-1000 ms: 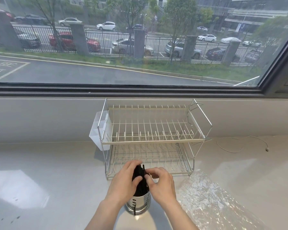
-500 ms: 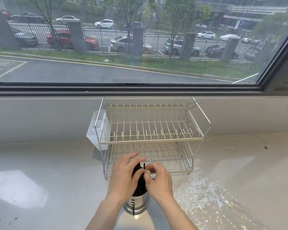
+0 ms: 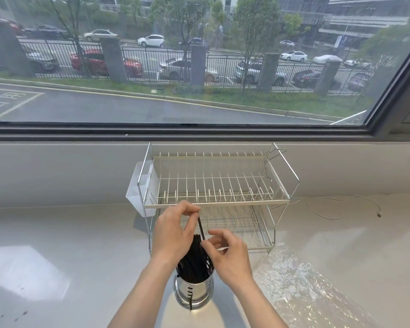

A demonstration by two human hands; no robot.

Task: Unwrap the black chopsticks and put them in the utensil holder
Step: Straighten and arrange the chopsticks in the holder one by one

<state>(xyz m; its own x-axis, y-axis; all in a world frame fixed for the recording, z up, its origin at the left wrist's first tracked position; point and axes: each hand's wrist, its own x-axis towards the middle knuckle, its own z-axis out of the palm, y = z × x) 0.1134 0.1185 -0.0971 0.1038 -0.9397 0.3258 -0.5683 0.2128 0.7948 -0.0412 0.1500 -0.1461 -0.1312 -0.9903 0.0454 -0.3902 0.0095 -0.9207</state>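
A shiny steel utensil holder (image 3: 194, 293) stands on the white counter near the front edge. A bundle of black chopsticks (image 3: 194, 261) stands upright in it. My left hand (image 3: 173, 235) pinches the top of one black chopstick (image 3: 201, 227) that sticks up higher than the rest. Just right of the bundle, my right hand (image 3: 230, 254) has its fingertips touching the chopsticks' upper ends. One black chopstick tip shows through a slot low on the holder.
A two-tier wire dish rack (image 3: 218, 200) stands right behind the holder, with a white plastic caddy (image 3: 140, 188) hooked on its left side. Crumpled clear plastic wrap (image 3: 305, 287) lies to the right. A thin white cable (image 3: 341, 209) lies at the back right.
My left hand has risen and pulled one chopstick up out of the bundle. My right hand has opened slightly and shifted to the right of the bundle.
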